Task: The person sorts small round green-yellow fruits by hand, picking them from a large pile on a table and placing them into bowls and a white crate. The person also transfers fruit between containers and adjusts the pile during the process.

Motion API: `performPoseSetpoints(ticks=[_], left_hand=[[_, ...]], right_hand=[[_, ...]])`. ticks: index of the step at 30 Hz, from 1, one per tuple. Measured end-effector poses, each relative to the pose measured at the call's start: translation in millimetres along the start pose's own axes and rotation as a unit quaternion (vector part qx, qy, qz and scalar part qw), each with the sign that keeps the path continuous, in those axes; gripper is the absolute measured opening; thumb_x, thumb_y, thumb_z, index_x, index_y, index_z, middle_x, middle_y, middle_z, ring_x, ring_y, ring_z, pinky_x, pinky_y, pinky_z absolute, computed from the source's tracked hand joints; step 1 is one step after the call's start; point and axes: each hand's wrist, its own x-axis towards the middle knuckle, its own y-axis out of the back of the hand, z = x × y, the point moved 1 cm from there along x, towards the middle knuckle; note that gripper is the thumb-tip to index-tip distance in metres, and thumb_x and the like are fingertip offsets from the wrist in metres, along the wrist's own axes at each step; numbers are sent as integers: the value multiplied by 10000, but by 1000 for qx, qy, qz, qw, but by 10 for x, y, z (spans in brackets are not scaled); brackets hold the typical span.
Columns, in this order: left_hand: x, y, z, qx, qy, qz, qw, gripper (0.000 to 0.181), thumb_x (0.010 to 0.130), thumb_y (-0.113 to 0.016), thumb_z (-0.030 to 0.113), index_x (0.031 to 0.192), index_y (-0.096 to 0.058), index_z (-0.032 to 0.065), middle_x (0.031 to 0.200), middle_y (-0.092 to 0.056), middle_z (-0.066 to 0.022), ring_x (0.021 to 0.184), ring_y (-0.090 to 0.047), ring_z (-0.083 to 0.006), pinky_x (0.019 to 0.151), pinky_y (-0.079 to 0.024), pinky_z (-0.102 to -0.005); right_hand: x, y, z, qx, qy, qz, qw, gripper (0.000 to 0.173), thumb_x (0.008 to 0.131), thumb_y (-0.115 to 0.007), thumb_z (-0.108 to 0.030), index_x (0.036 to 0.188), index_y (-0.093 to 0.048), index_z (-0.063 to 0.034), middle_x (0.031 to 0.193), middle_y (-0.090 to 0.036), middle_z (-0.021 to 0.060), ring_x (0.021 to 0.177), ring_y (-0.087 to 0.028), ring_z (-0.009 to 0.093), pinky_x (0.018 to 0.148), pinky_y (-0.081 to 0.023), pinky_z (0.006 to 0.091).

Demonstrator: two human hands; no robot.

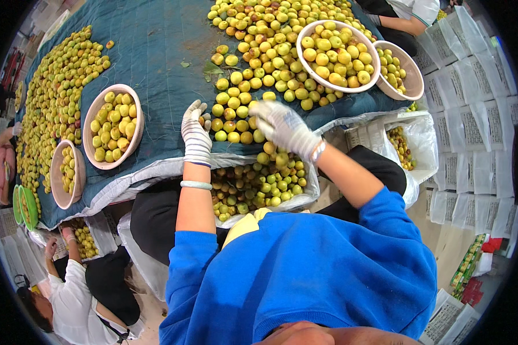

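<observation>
Both my hands wear white knit gloves over a blue quilted cloth (155,56) on a table. My left hand (197,131), in a striped glove, is upright at the left edge of a pile of yellow-green fruit, perhaps jujubes (233,103), with its fingers curled around at least one reddish fruit. My right hand (285,125), blurred, is over the near right part of the pile; whether it holds any fruit cannot be told. Below the table edge, between my knees, a crate lined with white plastic (313,185) holds more fruit. A blurred fruit shows just above it.
Pink baskets of fruit stand at left (141,125) and right (300,47), with a second one beside each. Another lined crate (429,151) is at right. Co-workers sit at lower left (75,297) and top right (414,13). Wrapped stacked crates (462,116) line the right side.
</observation>
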Motion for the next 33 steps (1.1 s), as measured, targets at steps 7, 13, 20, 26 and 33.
performPoseSetpoints(ticks=[7,13,20,26,33], left_hand=[[-39,-87,40,25,8,3,1000,416,961,-550,151,1373,-572,95,1270,-661,-61,740,-539,-75,586,-452,-181],[-85,-35,13,18,0,-6,1000,424,959,-513,109,1377,-559,61,1290,-645,-110,721,-545,-72,580,-464,-188],[-71,-112,37,35,11,-12,999,416,970,-535,123,1378,-550,47,1307,-626,-115,761,-540,-88,584,-457,-169],[-68,-96,67,29,7,-5,1000,421,960,-499,96,1375,-564,71,1281,-648,-100,740,-566,-80,573,-471,-183],[-50,-77,46,37,5,-4,999,410,958,-499,102,1358,-583,85,1256,-661,-75,763,-571,-78,602,-479,-187]], right_hand=[[886,-249,126,-249,-110,-230,934,288,964,-541,-155,1210,-688,-130,1080,-707,169,1016,-699,357,810,-585,460],[885,38,118,-208,-148,-153,955,213,916,-568,-214,984,-697,-60,975,-725,214,893,-715,361,844,-570,463],[1138,-25,593,-231,-234,-204,922,341,1014,-495,-316,1193,-645,-68,1179,-695,203,1051,-686,375,917,-545,461],[1140,78,433,-299,-122,-305,896,289,977,-576,-293,1102,-669,-50,1061,-722,161,927,-709,348,760,-572,461],[630,215,60,-230,-30,-308,923,261,912,-668,-209,1163,-678,-139,1126,-620,159,985,-680,334,829,-570,433]])
